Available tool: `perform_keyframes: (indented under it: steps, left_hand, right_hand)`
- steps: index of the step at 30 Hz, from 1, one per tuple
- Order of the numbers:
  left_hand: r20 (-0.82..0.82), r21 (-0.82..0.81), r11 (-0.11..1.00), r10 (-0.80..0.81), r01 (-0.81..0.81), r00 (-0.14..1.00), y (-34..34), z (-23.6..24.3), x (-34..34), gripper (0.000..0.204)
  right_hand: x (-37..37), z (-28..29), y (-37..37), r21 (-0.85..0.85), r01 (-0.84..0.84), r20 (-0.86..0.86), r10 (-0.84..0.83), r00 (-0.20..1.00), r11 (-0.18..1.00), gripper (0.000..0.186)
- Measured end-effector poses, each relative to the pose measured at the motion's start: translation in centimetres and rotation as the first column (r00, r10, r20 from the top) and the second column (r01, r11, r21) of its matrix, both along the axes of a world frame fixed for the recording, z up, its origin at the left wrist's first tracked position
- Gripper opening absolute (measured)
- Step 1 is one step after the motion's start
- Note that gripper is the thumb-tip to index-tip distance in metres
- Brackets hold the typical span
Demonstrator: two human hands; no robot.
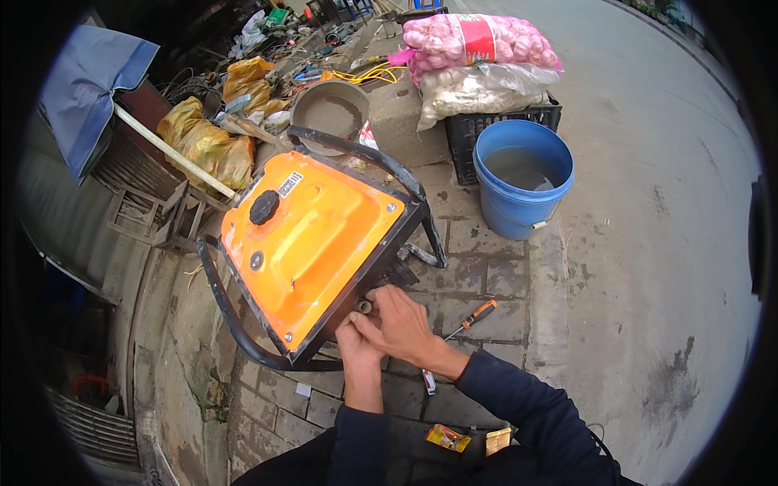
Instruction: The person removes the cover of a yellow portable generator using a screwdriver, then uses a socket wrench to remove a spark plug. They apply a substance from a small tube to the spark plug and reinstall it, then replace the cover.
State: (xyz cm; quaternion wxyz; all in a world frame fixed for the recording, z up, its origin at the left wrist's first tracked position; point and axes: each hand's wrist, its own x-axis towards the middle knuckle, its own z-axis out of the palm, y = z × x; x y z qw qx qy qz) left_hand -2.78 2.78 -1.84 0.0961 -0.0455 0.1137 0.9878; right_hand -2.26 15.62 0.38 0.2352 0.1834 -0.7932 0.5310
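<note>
Here, works with left hand point(359, 340) and right hand point(401, 322) close together, fingers bent narrow, at a round fitting point(364, 307) on the side of the orange-topped machine point(312, 223), set on the paving point(506, 277). Cannot tell whether gripping anything. Has an orange-handled screwdriver point(479, 313) lying just beyond the right hand.

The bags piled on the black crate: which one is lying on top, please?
The pink bag with the red label; the other, whitish bag lies beneath it.
</note>
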Motion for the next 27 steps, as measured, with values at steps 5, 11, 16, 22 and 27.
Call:
perform_keyframes:
  steps: [5, 11, 16, 22, 27]
  left_hand:
    - [0.133, 0.14, 0.99, -0.018, -0.001, 0.991, -1.2, -1.4, -0.2, 0.025]
    - [-0.043, -0.093, 0.987, 0.13, -0.133, 0.991, 0.3, -1.6, 0.8, 0.039]
    - [0.284, 0.017, 0.999, 0.028, -0.035, 0.959, -0.5, -1.5, -0.2, 0.025]
    - [0.194, -0.096, 0.989, 0.132, -0.115, 0.972, -0.4, -2.2, 0.3, 0.026]
    - [-0.033, -0.026, 0.998, 0.055, -0.056, 0.998, 0.2, -1.7, 1.0, 0.04]
  right_hand:
    - [-0.4, 0.0, 0.1, 0.045, -0.027, 0.022, 0.026, 0.999, 0.999, 0.027]
    - [-0.3, -0.2, -0.2, -0.041, -0.038, -0.046, 0.036, 0.998, 0.998, 0.033]
    - [-0.4, -0.3, -0.5, 0.008, -0.029, 0.059, 0.029, 0.998, 1.0, 0.029]
    - [-0.3, -0.2, -0.3, -0.01, -0.078, -0.019, 0.078, 0.997, 0.997, 0.031]
    - [-0.3, -0.1, -0.4, 0.016, -0.049, 0.179, 0.046, 0.983, 0.999, 0.024]
